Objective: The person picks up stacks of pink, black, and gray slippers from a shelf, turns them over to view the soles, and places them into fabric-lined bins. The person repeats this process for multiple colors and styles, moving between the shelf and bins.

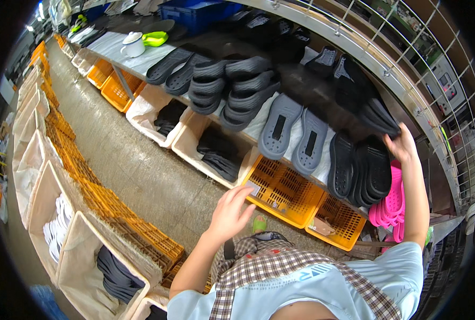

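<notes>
My left hand (231, 212) is in front of the bench, above an orange basket's near edge, with its fingers apart and nothing in it. At the bench's right end my right hand (401, 144) grips the end of a black shoe sole (379, 116), in a dark pile; the fingertips are partly hidden. Just in front of that hand stand black soles (373, 168) in a row. To their left lie two grey soles (281, 127) with black strips in the middle. Farther left are stacked dark grey slippers (246, 96), with a flat pair (180, 72) beside them.
Below the bench are an orange basket (283, 193) and cloth-lined bins (216, 173) holding black pieces. Pink clogs (391, 200) hang or stand beside the right end. A wire mesh guard (408, 37) curves overhead. More lined bins (80, 250) line the aisle. A white mug (133, 45) stands far left.
</notes>
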A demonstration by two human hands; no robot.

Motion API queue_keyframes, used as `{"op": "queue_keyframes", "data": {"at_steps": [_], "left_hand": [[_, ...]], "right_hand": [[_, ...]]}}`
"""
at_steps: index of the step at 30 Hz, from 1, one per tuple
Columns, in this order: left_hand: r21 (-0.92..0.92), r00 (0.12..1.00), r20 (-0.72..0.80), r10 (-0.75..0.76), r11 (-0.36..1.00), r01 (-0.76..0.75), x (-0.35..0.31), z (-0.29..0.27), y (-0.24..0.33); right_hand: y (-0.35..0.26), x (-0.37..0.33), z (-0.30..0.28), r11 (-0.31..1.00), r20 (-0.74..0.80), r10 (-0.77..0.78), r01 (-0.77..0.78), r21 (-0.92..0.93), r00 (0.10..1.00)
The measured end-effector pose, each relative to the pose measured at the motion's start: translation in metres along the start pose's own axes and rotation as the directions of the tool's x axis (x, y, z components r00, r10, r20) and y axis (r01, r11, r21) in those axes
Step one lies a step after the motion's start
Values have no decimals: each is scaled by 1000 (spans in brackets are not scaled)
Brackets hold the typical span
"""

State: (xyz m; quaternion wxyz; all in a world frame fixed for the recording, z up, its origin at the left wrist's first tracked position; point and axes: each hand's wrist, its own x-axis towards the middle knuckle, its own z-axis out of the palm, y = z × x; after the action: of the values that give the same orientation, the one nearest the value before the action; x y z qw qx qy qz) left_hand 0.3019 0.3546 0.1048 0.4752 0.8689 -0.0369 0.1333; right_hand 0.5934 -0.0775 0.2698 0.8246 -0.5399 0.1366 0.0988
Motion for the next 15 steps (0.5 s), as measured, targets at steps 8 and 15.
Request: {"op": "queue_keyframes", "data": {"at_steps": [8,15], "left_hand": [[-630,928,369,61,750,201,-14,-7,25],[-998,988,14,-155,62,24,-15,3,25]], "right_hand": [[102,-187,50,957,299,286,-258,-132,910],[224,-194,116,745,506,38,313,-589,862]]}}
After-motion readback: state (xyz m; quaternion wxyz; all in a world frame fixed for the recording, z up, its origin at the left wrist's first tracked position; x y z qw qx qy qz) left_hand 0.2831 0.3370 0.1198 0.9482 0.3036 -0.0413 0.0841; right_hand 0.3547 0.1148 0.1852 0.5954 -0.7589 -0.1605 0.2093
